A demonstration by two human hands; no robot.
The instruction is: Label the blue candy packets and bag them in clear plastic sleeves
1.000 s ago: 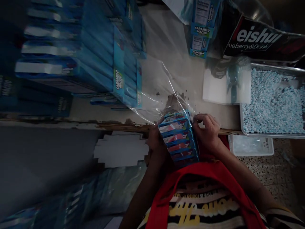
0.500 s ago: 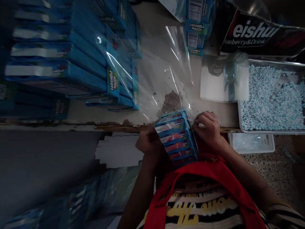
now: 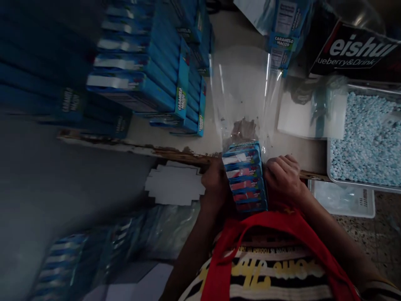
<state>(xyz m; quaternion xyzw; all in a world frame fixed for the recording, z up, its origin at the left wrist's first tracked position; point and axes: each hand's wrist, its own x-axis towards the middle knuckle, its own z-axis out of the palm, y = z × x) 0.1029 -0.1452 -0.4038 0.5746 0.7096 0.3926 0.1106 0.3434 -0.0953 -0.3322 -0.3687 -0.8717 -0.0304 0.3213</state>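
A stack of blue candy boxes [image 3: 246, 177] sits at the table's front edge, close against my body, inside a clear plastic bag [image 3: 241, 90]. The bag's long loose end stretches away over the tabletop. On the left side of the stack, my left hand [image 3: 214, 179] is closed in shadow, apparently gripping the bag's side. My right hand [image 3: 284, 173] has its fingers curled and pinched at the bag's right side, beside the boxes. The exact grip of both hands is partly hidden.
Piles of similar blue boxes [image 3: 163, 79] stand on the left of the worn table [image 3: 184, 147]. At right are a metal tray [image 3: 328, 161] of small pale-blue candies, white sheets [image 3: 297, 119] and a black carton [image 3: 354, 52]. Below lie white cardboard [image 3: 175, 184] and a white basket [image 3: 344, 198].
The bag's loose end has gone from spread wide toward the left to narrower and straighter. My hands are slightly closer together around the stack. The whole view has shifted.
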